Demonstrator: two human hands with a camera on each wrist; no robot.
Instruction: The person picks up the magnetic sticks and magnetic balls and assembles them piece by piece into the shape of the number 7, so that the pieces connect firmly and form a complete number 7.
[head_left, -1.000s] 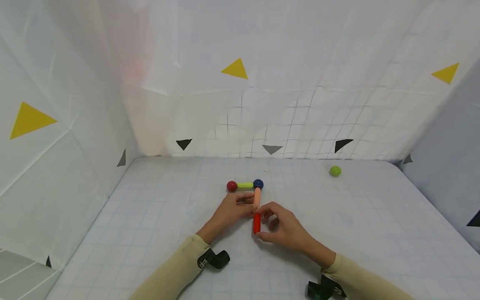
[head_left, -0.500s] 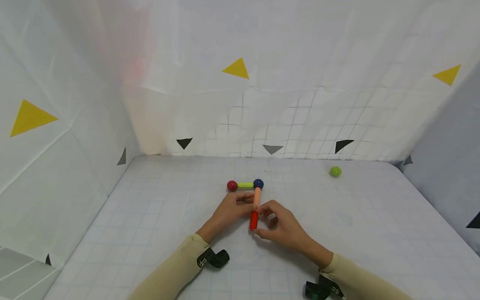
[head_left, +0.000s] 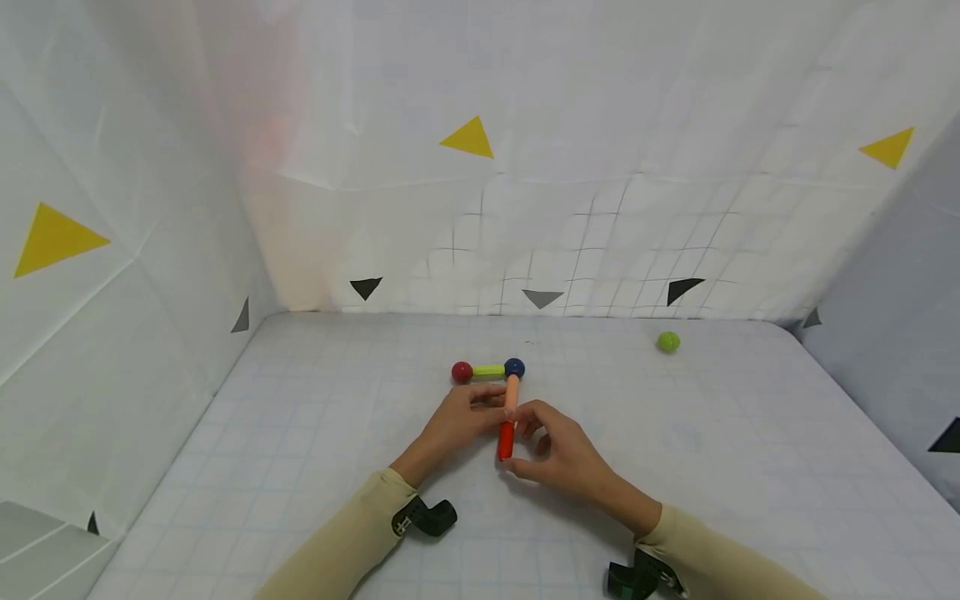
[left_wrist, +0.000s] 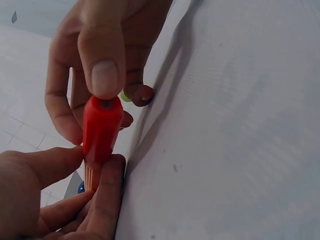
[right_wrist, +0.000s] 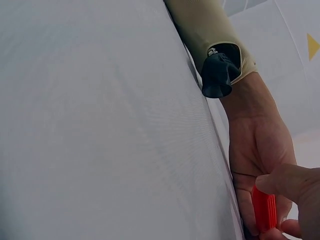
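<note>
In the head view a red stick (head_left: 506, 442) and a peach stick (head_left: 512, 392) lie end to end, nearly in line. My left hand (head_left: 459, 418) pinches the sticks near their joint between thumb and fingers. From the right, my right hand (head_left: 564, 447) holds the red stick, its thumb on the near end and its fingertips by the joint. The peach stick's far end meets a dark blue ball (head_left: 514, 367). A yellow-green stick (head_left: 488, 370) runs left from that ball to a red ball (head_left: 462, 372). In the left wrist view, the right thumb presses the end of the red stick (left_wrist: 101, 131).
A green ball (head_left: 668, 342) sits apart at the table's back right. The white gridded table (head_left: 300, 433) is bounded by white sheet walls (head_left: 600, 100) with yellow and dark triangles. A black wrist camera (head_left: 435, 517) sits on each sleeve.
The red stick's near end has swung slightly left and away, with the right hand moving along. The left hand keeps its place. The balls and the yellow-green stick stay put.
</note>
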